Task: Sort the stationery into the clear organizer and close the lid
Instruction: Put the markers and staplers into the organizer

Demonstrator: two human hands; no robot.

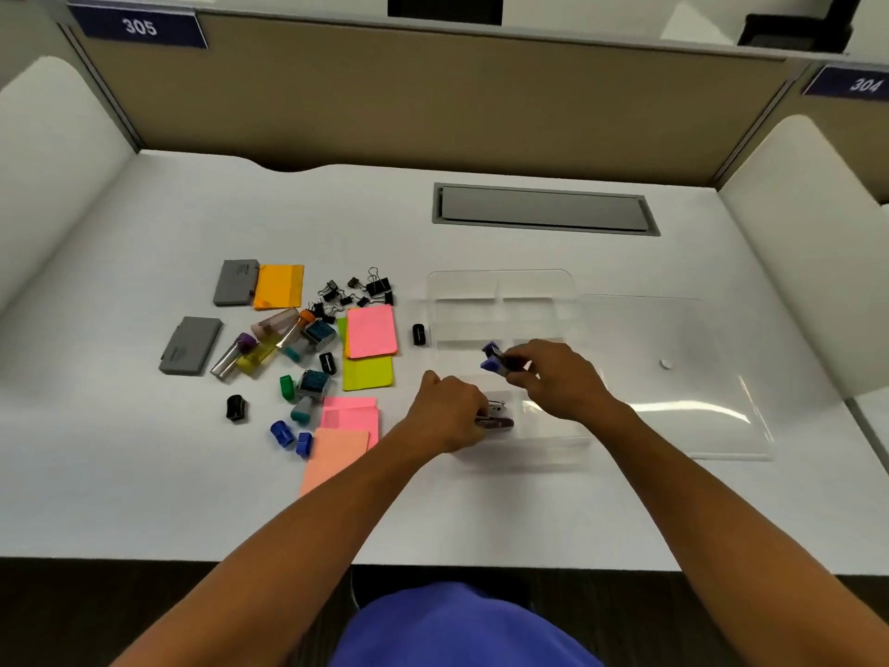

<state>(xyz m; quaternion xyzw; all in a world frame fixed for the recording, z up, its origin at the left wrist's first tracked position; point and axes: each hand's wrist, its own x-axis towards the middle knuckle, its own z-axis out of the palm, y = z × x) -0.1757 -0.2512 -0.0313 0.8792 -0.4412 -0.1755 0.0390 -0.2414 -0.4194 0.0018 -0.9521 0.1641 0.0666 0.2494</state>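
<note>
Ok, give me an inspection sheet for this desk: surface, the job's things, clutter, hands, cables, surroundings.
Surface: white desk, grey hatch at the back.
Job's things: clear organizer open; lid flat to its right; sticky notes, binder clips and stamps loose on the left.
Clutter: nothing seen.
Hands: left hand grips a small stapler; right hand holds a blue item.
Cables: nothing seen.
Surroundings: beige partition.

stapler [495, 416] half hidden under left hand [452, 411], organizer [500, 300] dividers faint
</note>
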